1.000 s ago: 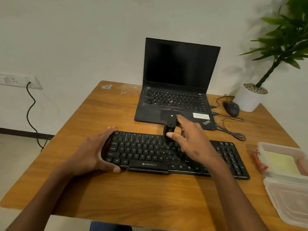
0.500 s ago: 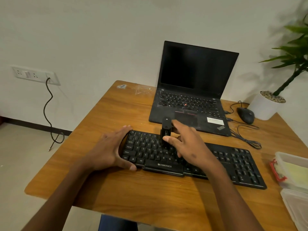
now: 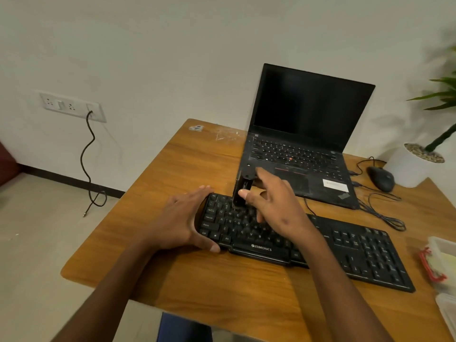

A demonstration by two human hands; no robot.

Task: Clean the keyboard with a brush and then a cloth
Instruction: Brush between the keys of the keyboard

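A black Zebronics keyboard (image 3: pixel 350 253) lies across the wooden table (image 3: pixel 187 174) in front of me. My right hand (image 3: pixel 274 206) grips a small black brush (image 3: pixel 243 187), held upright with its lower end on the keys at the keyboard's upper left. My left hand (image 3: pixel 182 218) clasps the keyboard's left end, fingers along the far edge and thumb at the near edge. I see no loose cloth on the table.
An open black laptop (image 3: pixel 306 134) stands behind the keyboard. A black mouse (image 3: pixel 381 178) with its cable and a white plant pot (image 3: pixel 414 166) sit at the back right. Clear plastic containers (image 3: pixel 441 262) lie at the right edge. A wall socket (image 3: pixel 71 106) with a hanging cable is on the left.
My right hand has carried the brush leftward along the keys toward the keyboard's left end. My left hand stays on the left end. The view has swung to the left.
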